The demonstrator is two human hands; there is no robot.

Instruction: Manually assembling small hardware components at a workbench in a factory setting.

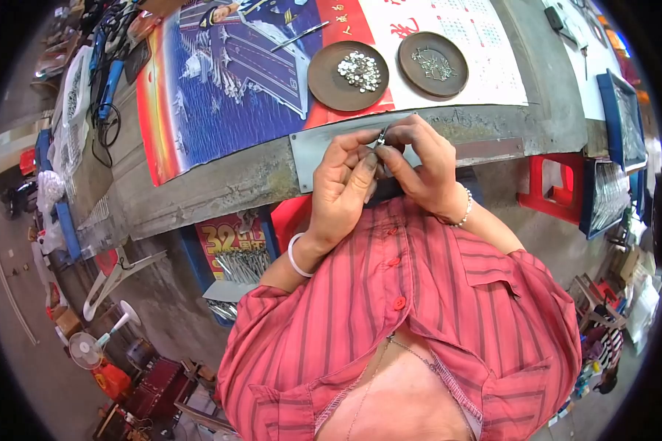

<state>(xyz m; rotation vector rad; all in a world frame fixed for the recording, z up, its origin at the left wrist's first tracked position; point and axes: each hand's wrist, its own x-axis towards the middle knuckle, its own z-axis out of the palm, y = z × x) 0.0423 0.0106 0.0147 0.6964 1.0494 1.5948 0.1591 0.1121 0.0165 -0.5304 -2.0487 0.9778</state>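
My left hand [340,187] and my right hand [428,165] meet over the table's front edge, in front of my chest. Between their fingertips is a small shiny metal piece [380,140], pinched from both sides; the fingers cover most of it, so its exact kind does not show. Beneath the hands lies a flat grey metal plate [306,152] along the edge. Just beyond, a round brown dish [321,79] carries a heap of small shiny round metal pieces [360,71]. To its right, another brown dish [449,88] holds thin pin-like metal parts [432,65].
A printed poster [221,125] covers much of the table, with a thin pen-like stick [300,36] on it. Blue-handled tools with cords [111,87] lie at the left. Below the edge stand a bin of metal strips [244,266], a red stool [528,200] and a blue crate [590,220].
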